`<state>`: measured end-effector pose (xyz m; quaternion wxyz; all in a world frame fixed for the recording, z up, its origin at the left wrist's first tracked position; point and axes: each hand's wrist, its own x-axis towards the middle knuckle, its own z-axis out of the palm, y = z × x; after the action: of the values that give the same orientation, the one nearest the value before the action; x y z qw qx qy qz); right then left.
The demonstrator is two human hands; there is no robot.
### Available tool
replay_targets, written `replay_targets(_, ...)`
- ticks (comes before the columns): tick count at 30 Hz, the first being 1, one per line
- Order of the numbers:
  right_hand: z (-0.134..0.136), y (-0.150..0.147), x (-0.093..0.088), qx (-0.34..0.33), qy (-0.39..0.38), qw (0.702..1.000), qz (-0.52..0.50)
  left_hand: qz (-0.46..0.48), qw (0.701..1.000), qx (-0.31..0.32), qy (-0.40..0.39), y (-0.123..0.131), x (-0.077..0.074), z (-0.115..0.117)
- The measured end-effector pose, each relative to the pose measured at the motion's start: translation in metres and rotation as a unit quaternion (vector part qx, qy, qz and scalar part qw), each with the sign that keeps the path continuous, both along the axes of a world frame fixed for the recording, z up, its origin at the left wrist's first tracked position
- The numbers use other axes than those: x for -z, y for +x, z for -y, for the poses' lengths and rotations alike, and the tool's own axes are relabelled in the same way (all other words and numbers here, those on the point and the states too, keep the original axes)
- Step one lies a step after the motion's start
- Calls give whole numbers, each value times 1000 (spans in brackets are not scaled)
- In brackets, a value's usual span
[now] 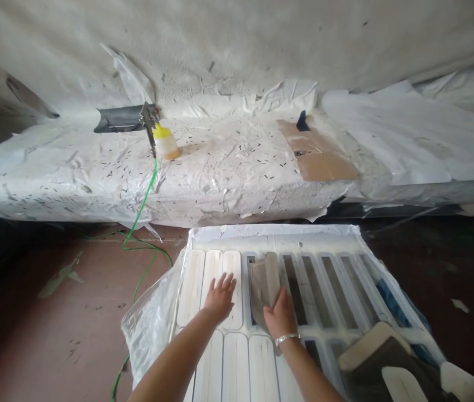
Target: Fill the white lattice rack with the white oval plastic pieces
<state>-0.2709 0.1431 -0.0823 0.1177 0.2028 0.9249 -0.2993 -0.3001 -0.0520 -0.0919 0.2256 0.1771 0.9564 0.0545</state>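
Note:
My left hand [221,296] lies palm down with fingers spread on a pale oblong piece [232,262] with rounded corners. Similar pale pieces [190,285] fill the slots beside it in a white slotted frame [303,234]. My right hand [281,317], with a bracelet at the wrist, grips the near end of a grey-brown oblong piece [271,273] with a loose flap on its left side. That piece is over a slot just right of the pale ones. Farther right, dark gaps show in several slots [312,285].
Loose pale and dark pieces [377,346] are piled at the frame's near right. Behind, a paper-covered ledge [228,162] carries a spray gun [149,123] with a yellow-topped cup [164,142] and brown cardboard [324,159]. A green hose [142,204] trails to the floor.

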Motion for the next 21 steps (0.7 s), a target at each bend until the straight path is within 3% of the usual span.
replay_targets(3,4,6,16,36,-5,999,-13,31,999,33,-13,-36,18,-2)
replay_targets(7,14,-8,38,42,12,998,-53,25,998,44,43,-49,26,-3)
replay_targets(10,27,-24,53,18,55,995,-80,55,976,-84,192,-48,18,-10)
replay_targets(13,37,-32,65,-3,91,991,-99,132,908,-243,314,-44,12,-23)
replay_targets(18,29,-32,77,-26,71,991,-107,254,839,-326,354,-38,32,-42)
replay_targets(21,13,-37,75,-35,-8,998,-56,227,829,-375,347,-37,39,-48)
